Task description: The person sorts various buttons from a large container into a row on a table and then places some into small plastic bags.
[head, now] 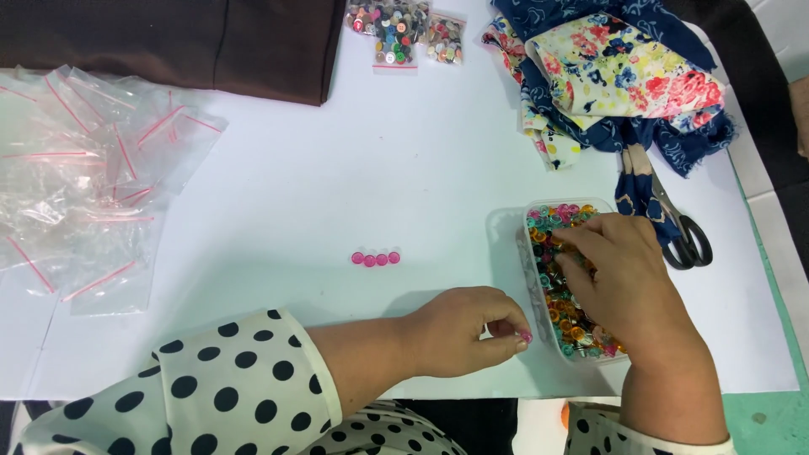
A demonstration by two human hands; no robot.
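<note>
White table point(337, 185) holds four pink beads point(376, 259); left hand point(459, 333) pinches one pink bead point(524, 337), right hand point(619, 282), fingers curled, digs in the bead box point(527, 253) at three o'clock.

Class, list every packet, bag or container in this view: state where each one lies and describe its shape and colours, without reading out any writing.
Empty zip bags: heap at the table's left, clear plastic with red seal strips.
Button bags: two small clear bags at the top centre, filled with mixed-colour buttons.
Plastic tub: right of centre, clear, rectangular, full of multicoloured pins; the right hand reaches into it.
No labels, signs or screens show.
</note>
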